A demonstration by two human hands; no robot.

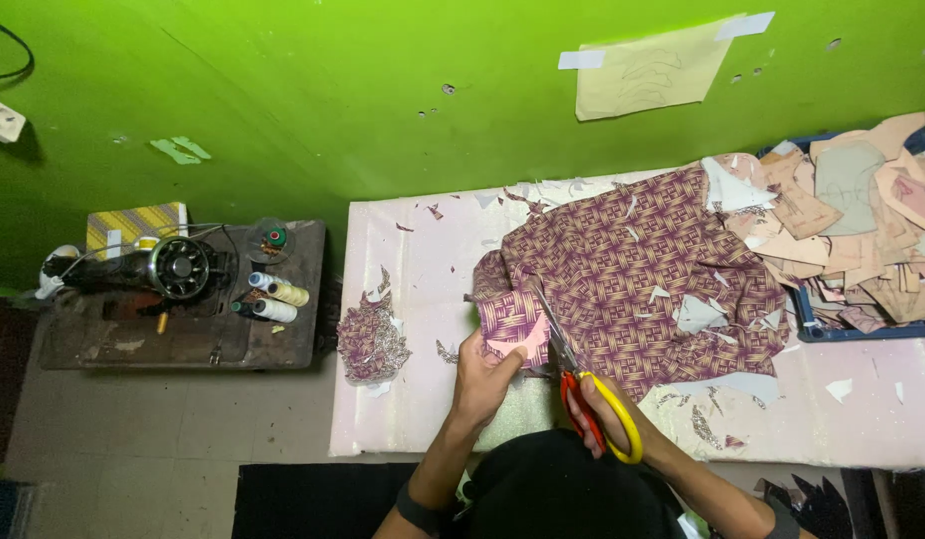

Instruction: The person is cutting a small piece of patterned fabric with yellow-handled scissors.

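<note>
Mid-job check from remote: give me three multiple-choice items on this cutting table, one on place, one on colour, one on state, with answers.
1. Where is the sewing machine?
A. On the dark side table
B. On the pale cutting table
C. On the floor

2. What colour are the scissors' handles?
A. Blue and white
B. Red and yellow
C. All black

3. What is the left hand doing?
A. Hanging free
B. Holding thread spools
C. Pressing a pink pattern piece on patterned fabric

Answers: A, it stands left of the cutting table; B, both colours show in the right hand; C, fingers lie on it.

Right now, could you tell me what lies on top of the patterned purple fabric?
On the patterned purple fabric lie white paper scraps; a pink paper piece rests under the left hand. The table beneath the fabric is hidden.
</note>
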